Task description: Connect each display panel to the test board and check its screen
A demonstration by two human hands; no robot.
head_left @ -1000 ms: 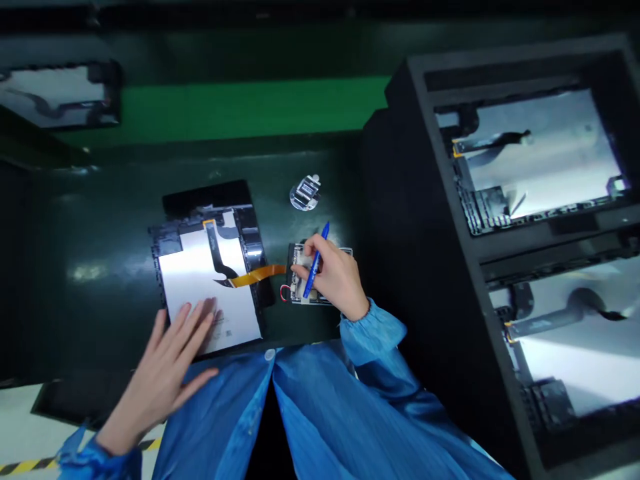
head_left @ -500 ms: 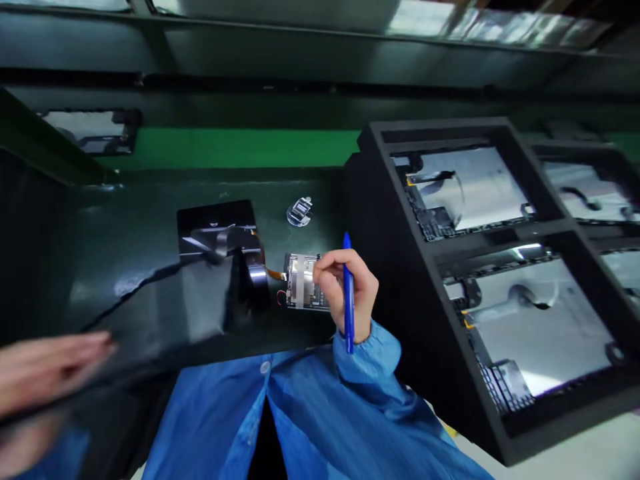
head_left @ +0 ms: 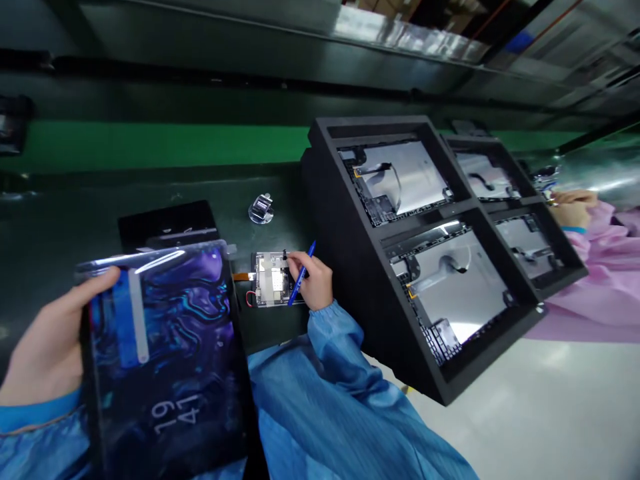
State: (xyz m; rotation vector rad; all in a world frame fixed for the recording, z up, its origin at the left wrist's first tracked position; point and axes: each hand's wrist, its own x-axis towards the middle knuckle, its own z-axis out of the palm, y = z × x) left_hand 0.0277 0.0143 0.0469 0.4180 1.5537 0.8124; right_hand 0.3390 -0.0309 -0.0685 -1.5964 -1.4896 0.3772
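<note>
My left hand (head_left: 47,347) clamps the lit purple-screened tablet (head_left: 165,360), near-left, bottom edge cut off. My right hand (head_left: 313,283) pinches a blue pen (head_left: 300,275) at the small circuit board (head_left: 273,288); black foam tray (head_left: 350,267) crowds right.

The tablet (head_left: 165,360) screen shows swirling purple, blue and black marbling with pale digits. The pen (head_left: 301,274) is blue. The board (head_left: 273,288) is silvery white, with an orange ribbon (head_left: 241,277) and a red wire (head_left: 249,299). The sleeve (head_left: 350,387) is blue. The tray (head_left: 350,220) is black, its panels (head_left: 460,287) silver-grey. The table (head_left: 60,220) is dark green with a bright green strip (head_left: 150,145). A co-worker's sleeve (head_left: 607,267) is pink.
</note>
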